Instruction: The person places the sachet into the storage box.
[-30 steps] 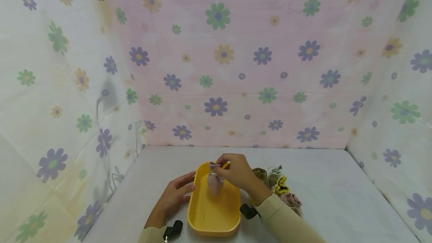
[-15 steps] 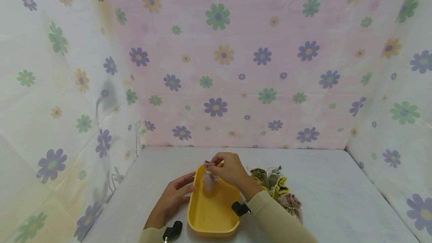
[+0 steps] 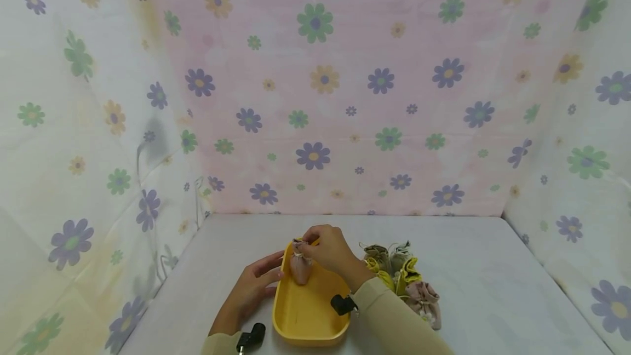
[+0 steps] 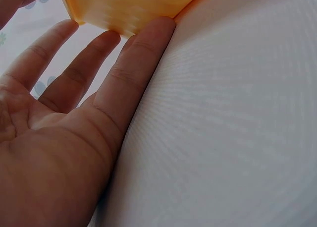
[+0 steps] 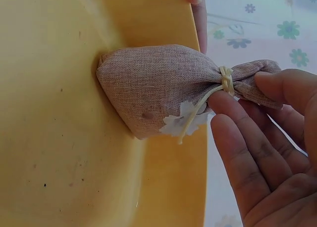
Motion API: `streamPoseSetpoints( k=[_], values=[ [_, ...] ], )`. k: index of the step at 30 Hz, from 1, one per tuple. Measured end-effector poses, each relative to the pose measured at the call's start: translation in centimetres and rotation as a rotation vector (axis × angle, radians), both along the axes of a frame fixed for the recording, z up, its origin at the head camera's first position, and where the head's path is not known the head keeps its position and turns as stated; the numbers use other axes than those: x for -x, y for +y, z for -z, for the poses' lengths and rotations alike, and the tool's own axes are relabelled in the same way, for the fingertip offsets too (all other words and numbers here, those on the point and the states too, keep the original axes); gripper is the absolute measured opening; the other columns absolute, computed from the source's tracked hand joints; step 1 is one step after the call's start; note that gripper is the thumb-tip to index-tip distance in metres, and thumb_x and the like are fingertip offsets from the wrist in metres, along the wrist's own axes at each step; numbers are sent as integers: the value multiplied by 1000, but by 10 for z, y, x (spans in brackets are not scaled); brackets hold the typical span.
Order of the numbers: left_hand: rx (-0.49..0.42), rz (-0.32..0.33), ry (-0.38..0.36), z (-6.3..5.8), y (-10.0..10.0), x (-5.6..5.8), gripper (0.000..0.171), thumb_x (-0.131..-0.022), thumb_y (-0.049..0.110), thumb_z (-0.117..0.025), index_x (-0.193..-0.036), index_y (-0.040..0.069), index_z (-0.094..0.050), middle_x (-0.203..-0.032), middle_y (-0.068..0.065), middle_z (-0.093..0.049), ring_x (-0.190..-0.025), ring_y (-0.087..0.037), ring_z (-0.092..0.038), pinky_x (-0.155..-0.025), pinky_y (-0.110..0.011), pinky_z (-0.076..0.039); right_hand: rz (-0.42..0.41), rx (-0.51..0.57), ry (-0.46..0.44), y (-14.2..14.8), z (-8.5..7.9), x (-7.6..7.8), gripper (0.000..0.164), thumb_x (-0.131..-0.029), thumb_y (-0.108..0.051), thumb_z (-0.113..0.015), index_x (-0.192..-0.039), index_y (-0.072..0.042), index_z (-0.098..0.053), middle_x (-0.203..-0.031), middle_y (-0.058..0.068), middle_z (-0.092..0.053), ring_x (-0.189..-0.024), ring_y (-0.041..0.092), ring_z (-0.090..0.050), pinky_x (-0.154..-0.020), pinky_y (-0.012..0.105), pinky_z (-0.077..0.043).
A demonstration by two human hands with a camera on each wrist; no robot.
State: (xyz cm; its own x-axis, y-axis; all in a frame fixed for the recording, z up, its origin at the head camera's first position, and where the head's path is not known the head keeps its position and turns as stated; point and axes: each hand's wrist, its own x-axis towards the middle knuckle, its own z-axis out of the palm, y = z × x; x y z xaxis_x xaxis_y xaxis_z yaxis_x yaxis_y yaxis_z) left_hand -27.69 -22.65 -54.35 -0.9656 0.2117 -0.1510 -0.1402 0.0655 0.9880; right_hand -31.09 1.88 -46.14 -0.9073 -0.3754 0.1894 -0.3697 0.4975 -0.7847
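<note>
A dusty-pink cloth drawstring pouch, tied at the neck with a cream cord, stands in the far left part of a yellow tray. My right hand pinches its gathered top between thumb and fingers, seen close in the right wrist view. The pouch's bottom is right at the tray floor, and a white flower-shaped patch shows on its side. My left hand rests on the table along the tray's left side, fingers extended; in the left wrist view its fingertips touch the yellow wall.
Right of the tray stands a group of several drawstring pouches: an olive one, a pale grey-green one, a yellow one and a pink one. Flower-printed cloth walls the white table at the back and sides.
My right hand has carried the pink pouch a little to the left inside the tray, toward its left wall. The left hand has stayed in place beside the tray.
</note>
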Motion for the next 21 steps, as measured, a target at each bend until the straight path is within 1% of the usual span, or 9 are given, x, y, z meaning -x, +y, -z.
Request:
streamPoseSetpoints(
  k=[8, 16, 21],
  values=[
    [-1, 2, 3, 1, 0, 0, 66, -93, 36, -77, -153, 23, -52, -157, -14, -49, -133, -29, -60, -97, -43, -60, 4, -25, 10, -1, -3, -2, 15, -96, -38, -75, -93, -24, -78, -90, -13, -70, -83, 8, -64, -69, 24, -58],
    [8, -12, -8, 0, -1, 0, 67, -92, 37, -78, -152, 24, -54, -157, -13, -50, -133, -28, -60, -97, -43, -60, -13, -28, 2, -3, -8, -7, 16, -97, -37, -74, -97, -22, -79, -93, -12, -72, -86, 9, -66, -71, 23, -59],
    [11, -9, -6, -1, 0, -1, 66, -92, 38, -78, -152, 24, -54, -157, -12, -50, -133, -29, -61, -97, -43, -61, 3, -47, 13, -2, -8, -8, 19, -96, -41, -73, -99, -23, -79, -94, -12, -72, -87, 8, -67, -72, 23, -59]
  ],
)
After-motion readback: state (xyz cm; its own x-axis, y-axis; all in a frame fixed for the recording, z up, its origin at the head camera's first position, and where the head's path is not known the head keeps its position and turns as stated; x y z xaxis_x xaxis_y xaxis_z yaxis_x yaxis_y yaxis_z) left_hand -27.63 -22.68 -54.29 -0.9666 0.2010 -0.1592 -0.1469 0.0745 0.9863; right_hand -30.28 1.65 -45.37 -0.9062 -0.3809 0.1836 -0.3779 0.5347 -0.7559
